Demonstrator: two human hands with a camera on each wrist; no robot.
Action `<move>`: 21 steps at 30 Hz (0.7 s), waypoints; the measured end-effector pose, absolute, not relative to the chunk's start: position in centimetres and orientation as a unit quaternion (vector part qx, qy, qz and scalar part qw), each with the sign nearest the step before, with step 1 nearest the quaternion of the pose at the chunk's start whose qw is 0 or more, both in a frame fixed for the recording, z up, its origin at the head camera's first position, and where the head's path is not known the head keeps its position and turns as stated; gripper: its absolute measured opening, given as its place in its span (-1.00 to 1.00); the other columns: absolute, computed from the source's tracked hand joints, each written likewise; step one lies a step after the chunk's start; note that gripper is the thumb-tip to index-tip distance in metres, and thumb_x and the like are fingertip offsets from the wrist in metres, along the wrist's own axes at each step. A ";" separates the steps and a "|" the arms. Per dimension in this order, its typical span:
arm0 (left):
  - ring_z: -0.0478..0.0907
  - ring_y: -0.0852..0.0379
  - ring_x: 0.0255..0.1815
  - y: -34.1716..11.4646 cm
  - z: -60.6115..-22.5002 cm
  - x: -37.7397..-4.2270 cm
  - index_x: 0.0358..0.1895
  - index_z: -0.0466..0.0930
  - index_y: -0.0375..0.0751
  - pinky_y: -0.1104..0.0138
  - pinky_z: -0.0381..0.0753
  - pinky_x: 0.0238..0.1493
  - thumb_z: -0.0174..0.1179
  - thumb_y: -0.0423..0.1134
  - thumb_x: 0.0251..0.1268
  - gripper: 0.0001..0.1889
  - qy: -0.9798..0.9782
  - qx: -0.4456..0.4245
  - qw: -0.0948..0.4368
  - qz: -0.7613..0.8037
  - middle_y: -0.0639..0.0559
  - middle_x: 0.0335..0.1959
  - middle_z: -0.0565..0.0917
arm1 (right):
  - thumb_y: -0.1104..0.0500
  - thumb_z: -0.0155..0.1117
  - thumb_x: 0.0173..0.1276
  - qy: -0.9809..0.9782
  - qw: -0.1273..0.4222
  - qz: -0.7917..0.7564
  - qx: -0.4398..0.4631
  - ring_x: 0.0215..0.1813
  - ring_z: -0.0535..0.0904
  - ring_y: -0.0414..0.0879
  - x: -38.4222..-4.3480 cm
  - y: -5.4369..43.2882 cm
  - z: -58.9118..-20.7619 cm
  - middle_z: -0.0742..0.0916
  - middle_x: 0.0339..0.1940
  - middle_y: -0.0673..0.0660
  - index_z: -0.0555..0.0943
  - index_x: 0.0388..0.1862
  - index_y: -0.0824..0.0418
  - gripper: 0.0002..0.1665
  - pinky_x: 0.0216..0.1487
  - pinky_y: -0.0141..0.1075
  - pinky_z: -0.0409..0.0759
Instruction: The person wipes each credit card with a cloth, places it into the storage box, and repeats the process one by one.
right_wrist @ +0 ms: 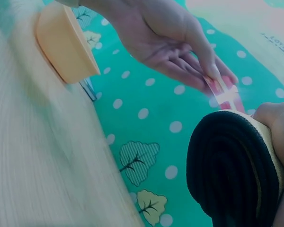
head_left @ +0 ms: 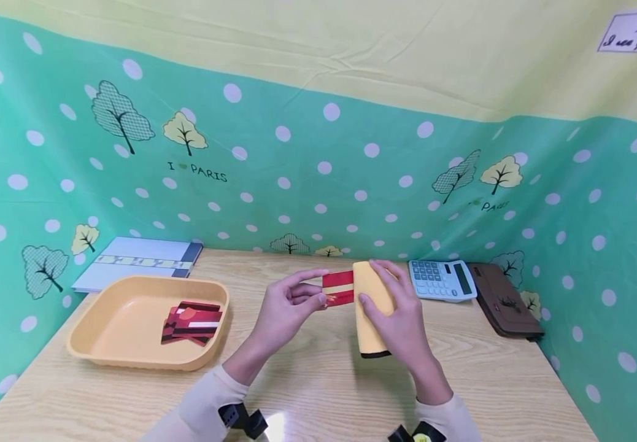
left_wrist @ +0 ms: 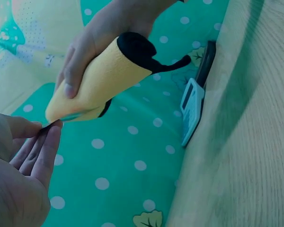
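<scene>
My left hand point(head_left: 286, 302) pinches a red card point(head_left: 338, 288) with a pale stripe between thumb and fingertips. The card's far edge meets the side of a yellow rolled cloth point(head_left: 372, 316), which hides whatever part lies beyond. My right hand point(head_left: 398, 307) grips this roll from its right side, holding it raised over the table. In the right wrist view the roll's end point(right_wrist: 227, 165) shows thick black layers wound together. A black flap point(left_wrist: 173, 65) sticks out from it in the left wrist view. Several red cards point(head_left: 194, 322) lie overlapping in a pale orange tray point(head_left: 116, 319) at left.
Behind the tray lies a pale blue notebook point(head_left: 136, 261). A light blue calculator point(head_left: 441, 280) and a brown wallet-like case point(head_left: 503, 301) lie at the back right of the wooden table point(head_left: 307, 393). A green dotted curtain point(head_left: 307, 135) encloses the back and sides.
</scene>
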State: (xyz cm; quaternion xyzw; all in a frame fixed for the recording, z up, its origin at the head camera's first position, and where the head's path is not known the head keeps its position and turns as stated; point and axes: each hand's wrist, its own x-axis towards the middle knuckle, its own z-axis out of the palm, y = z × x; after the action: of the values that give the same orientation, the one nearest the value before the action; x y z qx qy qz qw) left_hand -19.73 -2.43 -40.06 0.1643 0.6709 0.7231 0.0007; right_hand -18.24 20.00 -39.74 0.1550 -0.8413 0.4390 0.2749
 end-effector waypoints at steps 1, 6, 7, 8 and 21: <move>0.84 0.03 -0.21 -2.5 -40.1 -19.8 0.27 0.64 -0.12 0.20 0.86 -0.05 0.35 -0.43 0.33 -0.56 0.669 0.163 0.001 0.725 -0.31 -0.12 0.81 | 0.30 0.52 0.28 -0.843 0.274 0.439 0.148 0.28 0.50 -0.05 -18.3 20.2 -39.7 0.56 0.42 0.08 0.55 0.44 0.02 -0.26 -0.02 -0.60 0.53; 0.83 0.12 -0.25 -2.7 -40.0 -19.9 0.25 0.65 -0.18 0.22 0.86 -0.06 0.31 -0.46 0.34 -0.58 0.661 0.157 -0.004 0.734 -0.37 -0.14 0.80 | 0.28 0.50 0.30 -0.845 0.273 0.443 0.128 0.35 0.44 -0.03 -18.7 21.0 -39.7 0.54 0.42 0.08 0.55 0.44 0.02 -0.28 -0.01 -0.60 0.47; 0.83 0.12 -0.25 -2.7 -40.0 -20.0 0.25 0.66 -0.19 0.21 0.87 -0.07 0.30 -0.47 0.34 -0.58 0.660 0.153 -0.007 0.735 -0.37 -0.15 0.80 | 0.28 0.50 0.30 -0.845 0.273 0.442 0.124 0.36 0.44 -0.03 -18.8 21.1 -39.7 0.54 0.42 0.08 0.55 0.44 0.02 -0.28 -0.01 -0.59 0.47; 0.83 0.13 -0.26 -2.7 -40.0 -20.1 0.25 0.66 -0.21 0.21 0.87 -0.07 0.30 -0.48 0.34 -0.59 0.660 0.148 -0.011 0.737 -0.38 -0.15 0.80 | 0.28 0.50 0.30 -0.846 0.273 0.442 0.120 0.37 0.44 -0.02 -18.8 21.2 -39.8 0.54 0.43 0.07 0.55 0.44 0.02 -0.28 -0.02 -0.57 0.48; 0.82 0.07 -0.28 -2.8 -40.1 -20.6 0.19 0.56 -0.18 0.20 0.88 -0.12 0.31 -0.53 0.30 -0.58 0.653 0.121 -0.036 0.746 -0.42 -0.18 0.78 | 0.29 0.49 0.30 -0.842 0.266 0.458 0.099 0.55 0.35 0.00 -19.0 22.0 -39.8 0.52 0.46 0.05 0.55 0.44 0.00 -0.28 0.25 -0.58 0.37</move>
State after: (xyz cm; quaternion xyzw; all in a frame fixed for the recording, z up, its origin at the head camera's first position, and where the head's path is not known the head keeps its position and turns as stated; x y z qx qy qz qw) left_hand -20.60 -2.81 -40.14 0.1214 0.6535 0.7463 -0.0364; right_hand -19.03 22.01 -39.76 0.0987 -0.8421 0.4583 0.2665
